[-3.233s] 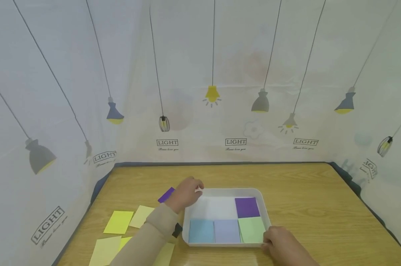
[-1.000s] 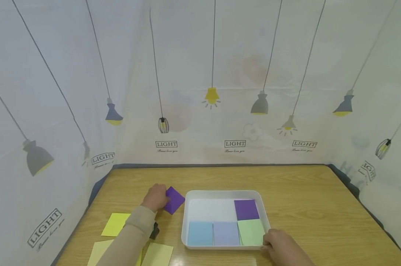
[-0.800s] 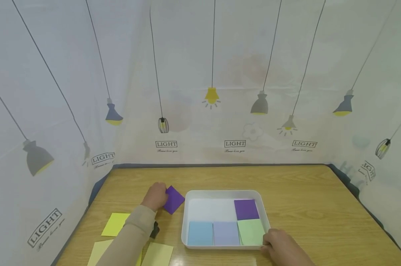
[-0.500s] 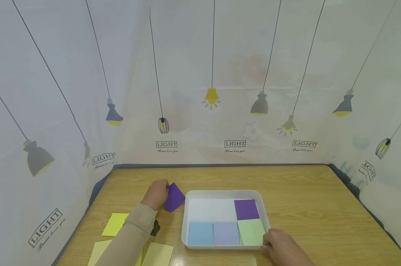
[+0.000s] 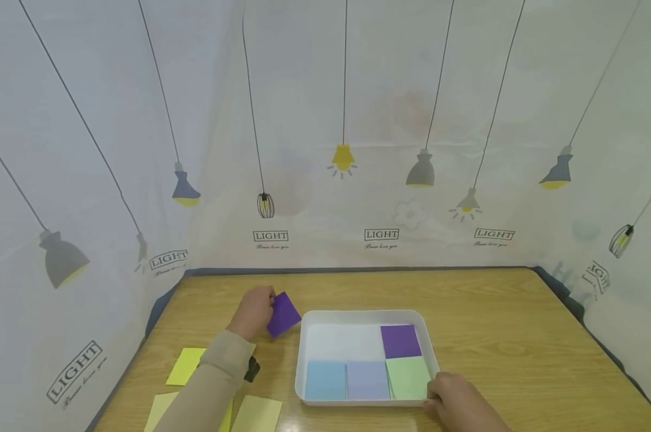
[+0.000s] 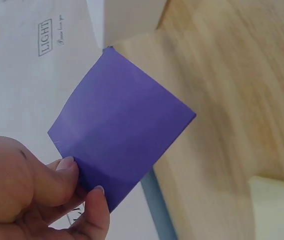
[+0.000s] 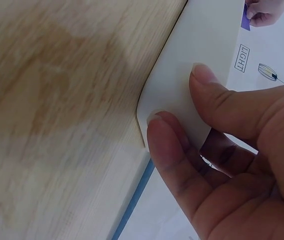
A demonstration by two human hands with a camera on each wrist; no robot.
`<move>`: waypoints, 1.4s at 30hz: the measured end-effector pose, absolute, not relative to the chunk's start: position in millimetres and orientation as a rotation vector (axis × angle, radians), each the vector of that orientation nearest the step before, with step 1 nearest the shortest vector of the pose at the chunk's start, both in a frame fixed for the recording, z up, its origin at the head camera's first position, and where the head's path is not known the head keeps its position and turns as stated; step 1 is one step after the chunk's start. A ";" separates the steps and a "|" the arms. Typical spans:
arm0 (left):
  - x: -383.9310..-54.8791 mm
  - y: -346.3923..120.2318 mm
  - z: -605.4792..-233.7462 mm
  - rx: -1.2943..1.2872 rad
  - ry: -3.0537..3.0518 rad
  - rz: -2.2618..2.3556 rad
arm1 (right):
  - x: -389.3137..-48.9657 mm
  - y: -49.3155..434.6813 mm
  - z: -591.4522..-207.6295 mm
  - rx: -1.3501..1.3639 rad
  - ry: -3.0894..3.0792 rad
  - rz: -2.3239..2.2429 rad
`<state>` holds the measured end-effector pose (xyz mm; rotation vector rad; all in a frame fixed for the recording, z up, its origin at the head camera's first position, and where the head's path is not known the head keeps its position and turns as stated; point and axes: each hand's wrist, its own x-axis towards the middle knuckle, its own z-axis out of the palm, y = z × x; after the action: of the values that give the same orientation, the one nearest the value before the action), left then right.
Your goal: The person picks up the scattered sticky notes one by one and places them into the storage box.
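In the left wrist view a purple sticky note point(image 6: 124, 122) is pinched by one corner between the thumb and fingers of my left hand point(image 5: 254, 312). The head view has this note tilted up, just left of the white tray point(image 5: 299, 360). My right hand point(image 5: 460, 401) holds the tray's near right corner, thumb on one outer wall and fingertips at the other. Inside the tray lie a blue note point(image 5: 326, 380), a lavender note point(image 5: 366, 380), a light green note point(image 5: 408, 378) and a dark purple note point(image 5: 401, 341). White tray floor shows at the back left.
Left of the tray, several yellow notes lie on the wooden table point(image 5: 498, 324), among them a bright yellow one point(image 5: 183, 366) and a pale one point(image 5: 257, 414). My left sleeve covers part of them. A white cloth point(image 5: 325, 90) printed with lamps surrounds the table.
The left hand went from the tray's far left corner to the purple note, pinched it and has raised it slightly. The right hand stays at the tray corner.
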<state>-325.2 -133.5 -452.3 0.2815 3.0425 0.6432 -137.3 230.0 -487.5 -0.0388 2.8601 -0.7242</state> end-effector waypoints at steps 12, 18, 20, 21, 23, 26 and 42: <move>-320.8 -111.5 -433.8 0.396 3.112 0.650 | -134.9 230.9 -487.7 -0.047 2.883 -0.739; -315.1 -92.2 -427.7 0.482 3.094 0.717 | -135.6 230.3 -486.9 -0.010 2.842 -0.733; -314.6 -84.2 -426.4 0.510 3.065 0.767 | -136.8 230.1 -486.6 0.001 2.826 -0.726; -314.3 -80.1 -425.9 0.520 3.048 0.788 | -137.4 230.0 -486.5 0.012 2.815 -0.724; -313.5 -72.5 -426.2 0.521 3.009 0.825 | -138.3 229.8 -486.3 0.017 2.804 -0.718; -311.5 -61.6 -427.4 0.522 2.949 0.855 | -138.2 229.4 -486.6 0.019 2.804 -0.715; -304.6 -5.6 -445.3 0.644 2.813 0.794 | -133.8 229.1 -485.4 -0.011 2.859 -0.689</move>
<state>-304.6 -5.6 -445.3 0.6439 2.8129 0.7944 -133.8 229.1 -485.4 -0.0114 2.8593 -0.6894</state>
